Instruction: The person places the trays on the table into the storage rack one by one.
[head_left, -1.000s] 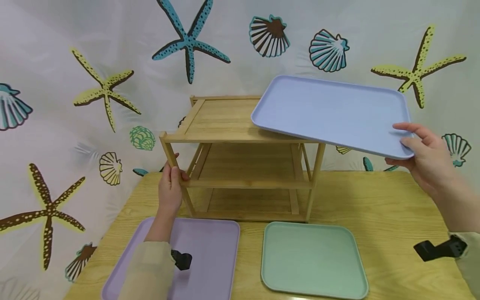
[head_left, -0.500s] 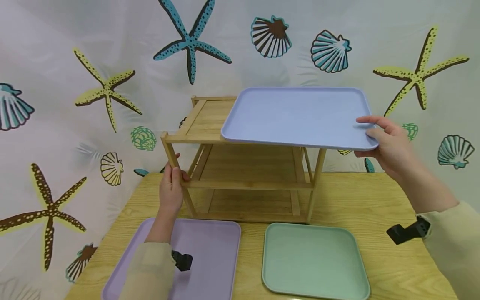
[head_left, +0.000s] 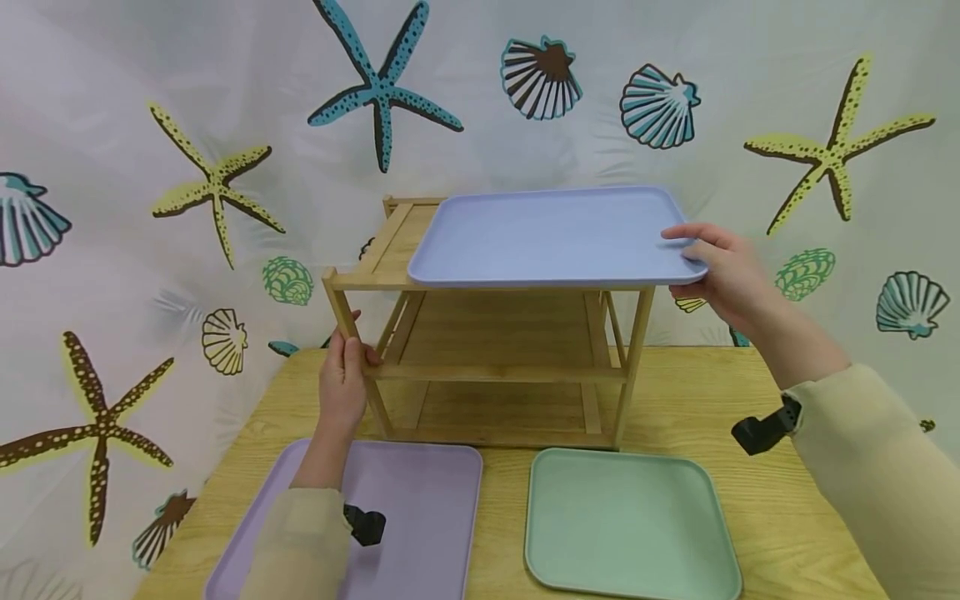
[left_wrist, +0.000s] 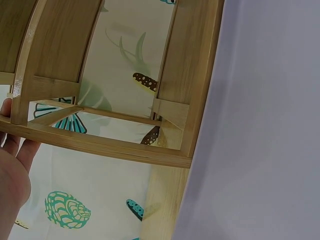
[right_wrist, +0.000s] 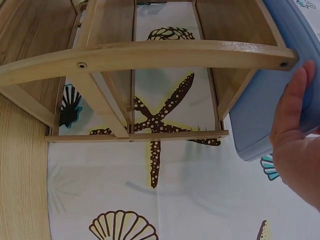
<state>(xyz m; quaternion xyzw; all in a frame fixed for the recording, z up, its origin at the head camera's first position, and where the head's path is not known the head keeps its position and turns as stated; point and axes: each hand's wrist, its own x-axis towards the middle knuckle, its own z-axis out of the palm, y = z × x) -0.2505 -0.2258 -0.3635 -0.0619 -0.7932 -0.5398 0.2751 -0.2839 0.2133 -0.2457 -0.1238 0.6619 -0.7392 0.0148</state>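
Note:
A blue rectangular tray (head_left: 547, 237) lies over the top board of a three-tier wooden shelf rack (head_left: 495, 372), its right end jutting past the rack. My right hand (head_left: 723, 271) pinches that right end, thumb and index finger on the upper face and other fingers beneath. In the right wrist view, the blue tray (right_wrist: 260, 115) sits close along the rack's top edge. My left hand (head_left: 345, 379) grips the rack's front left post at middle-shelf height. The left wrist view has the left hand's fingers (left_wrist: 27, 152) around the wooden frame (left_wrist: 100, 146).
On the wooden table (head_left: 787, 417), a purple tray (head_left: 420, 517) lies at front left, partly under my left forearm. A smaller green tray (head_left: 630, 521) lies to its right, before the rack. Behind hangs a white curtain (head_left: 480, 150) printed with starfish and shells.
My right hand has carried the blue tray leftward over the rack's top, and its tilted right end has come down nearly level. The left hand stays on the post.

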